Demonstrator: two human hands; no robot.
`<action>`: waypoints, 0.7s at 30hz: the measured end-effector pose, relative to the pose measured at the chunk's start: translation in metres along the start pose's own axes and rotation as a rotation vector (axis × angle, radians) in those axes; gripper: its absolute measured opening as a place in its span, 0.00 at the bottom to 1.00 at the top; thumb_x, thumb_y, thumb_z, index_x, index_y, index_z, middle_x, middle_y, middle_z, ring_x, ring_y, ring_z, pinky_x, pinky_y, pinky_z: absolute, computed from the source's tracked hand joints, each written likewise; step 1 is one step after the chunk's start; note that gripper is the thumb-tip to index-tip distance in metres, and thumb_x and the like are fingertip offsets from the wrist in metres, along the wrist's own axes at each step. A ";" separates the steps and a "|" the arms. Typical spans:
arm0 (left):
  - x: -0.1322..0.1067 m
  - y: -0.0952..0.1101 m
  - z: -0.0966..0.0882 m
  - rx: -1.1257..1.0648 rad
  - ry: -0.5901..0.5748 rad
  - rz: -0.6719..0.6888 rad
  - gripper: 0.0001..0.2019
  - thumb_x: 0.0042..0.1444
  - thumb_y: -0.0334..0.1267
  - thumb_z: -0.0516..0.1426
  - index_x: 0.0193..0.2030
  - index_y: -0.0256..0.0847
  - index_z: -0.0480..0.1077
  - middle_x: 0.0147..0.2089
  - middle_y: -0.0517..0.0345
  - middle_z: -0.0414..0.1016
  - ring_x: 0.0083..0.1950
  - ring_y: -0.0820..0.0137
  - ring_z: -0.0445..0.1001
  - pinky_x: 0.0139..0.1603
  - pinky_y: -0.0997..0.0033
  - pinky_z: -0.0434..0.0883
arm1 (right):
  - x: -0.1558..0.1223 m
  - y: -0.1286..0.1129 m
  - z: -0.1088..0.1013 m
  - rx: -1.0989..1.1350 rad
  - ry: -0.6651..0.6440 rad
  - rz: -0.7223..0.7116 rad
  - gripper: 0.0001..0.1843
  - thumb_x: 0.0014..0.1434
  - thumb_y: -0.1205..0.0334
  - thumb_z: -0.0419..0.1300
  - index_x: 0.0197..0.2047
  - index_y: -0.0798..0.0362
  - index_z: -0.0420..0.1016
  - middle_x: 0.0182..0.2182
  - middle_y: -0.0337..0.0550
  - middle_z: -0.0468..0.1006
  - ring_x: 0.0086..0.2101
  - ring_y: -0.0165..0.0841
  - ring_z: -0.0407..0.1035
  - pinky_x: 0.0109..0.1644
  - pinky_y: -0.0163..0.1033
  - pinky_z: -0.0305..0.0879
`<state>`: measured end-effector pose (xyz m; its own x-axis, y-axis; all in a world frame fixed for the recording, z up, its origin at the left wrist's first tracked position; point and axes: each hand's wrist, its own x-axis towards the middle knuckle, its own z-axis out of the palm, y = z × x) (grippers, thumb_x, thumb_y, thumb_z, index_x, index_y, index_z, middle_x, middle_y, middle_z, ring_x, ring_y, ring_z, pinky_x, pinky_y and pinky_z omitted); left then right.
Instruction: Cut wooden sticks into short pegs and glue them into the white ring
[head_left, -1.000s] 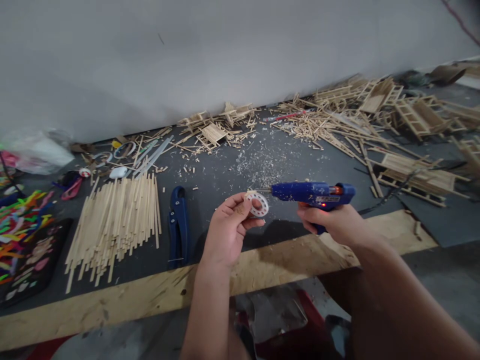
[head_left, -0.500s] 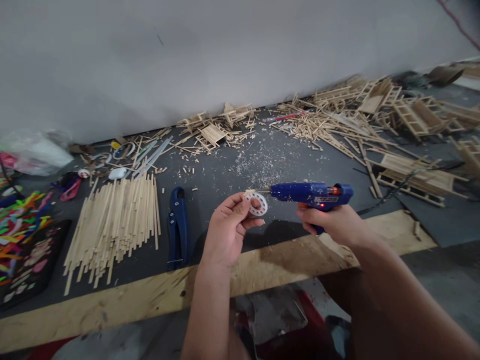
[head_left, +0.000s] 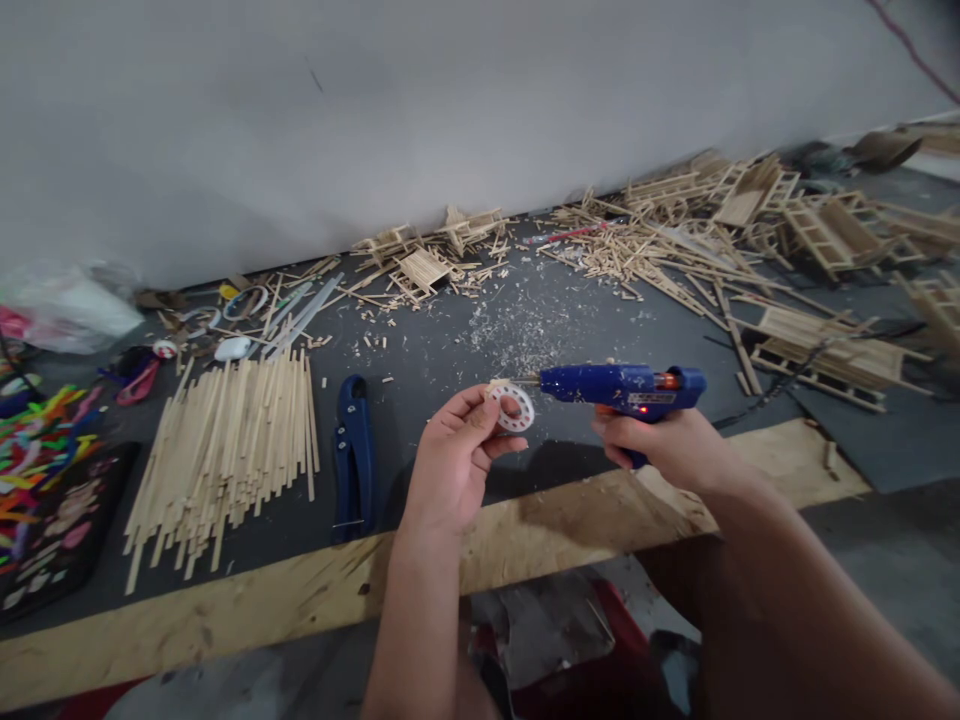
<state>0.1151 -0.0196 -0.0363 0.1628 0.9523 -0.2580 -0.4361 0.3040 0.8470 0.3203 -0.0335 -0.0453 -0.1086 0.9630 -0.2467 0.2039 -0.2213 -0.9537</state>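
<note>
Between the thumb and fingers of my left hand (head_left: 459,450) is a white ring with holes around it (head_left: 523,413). A small pale piece, perhaps wood, shows at the ring's upper edge by my fingertips. My right hand (head_left: 667,445) is wrapped round the handle of a blue glue gun (head_left: 600,385), its red light lit. The gun points left and its metal nozzle meets or nearly meets the ring's top edge; I cannot tell whether they touch. Left of my left hand lies a blue pair of cutters (head_left: 354,455).
A bundle of thin wooden sticks (head_left: 229,450) lies at left, beside a dark phone-like case (head_left: 71,530) and colourful strips (head_left: 34,450). Small stick-built models (head_left: 424,268) and loose stick pieces (head_left: 622,255) line the wall. The gun's cord (head_left: 795,375) runs right past a stick model (head_left: 832,350).
The view has shifted very slightly. Both hands, the ring and the glue gun keep nearly the same positions.
</note>
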 end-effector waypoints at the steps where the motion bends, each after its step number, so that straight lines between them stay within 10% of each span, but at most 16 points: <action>1: 0.000 0.000 0.000 -0.002 -0.003 0.000 0.08 0.50 0.36 0.61 0.36 0.36 0.72 0.32 0.58 0.74 0.30 0.77 0.72 0.28 0.79 0.74 | 0.000 -0.001 0.000 -0.001 -0.001 0.000 0.11 0.50 0.57 0.60 0.21 0.52 0.66 0.13 0.33 0.66 0.17 0.28 0.60 0.24 0.36 0.56; 21: 0.001 -0.001 0.000 -0.008 -0.018 -0.017 0.08 0.50 0.36 0.61 0.35 0.35 0.72 0.32 0.58 0.73 0.29 0.78 0.72 0.28 0.80 0.74 | 0.001 0.002 -0.003 0.132 -0.011 -0.038 0.12 0.48 0.56 0.63 0.23 0.52 0.67 0.14 0.33 0.64 0.16 0.27 0.59 0.22 0.36 0.55</action>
<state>0.1152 -0.0185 -0.0374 0.1863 0.9464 -0.2638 -0.4398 0.3205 0.8389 0.3237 -0.0326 -0.0465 -0.1247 0.9695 -0.2110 0.0701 -0.2035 -0.9766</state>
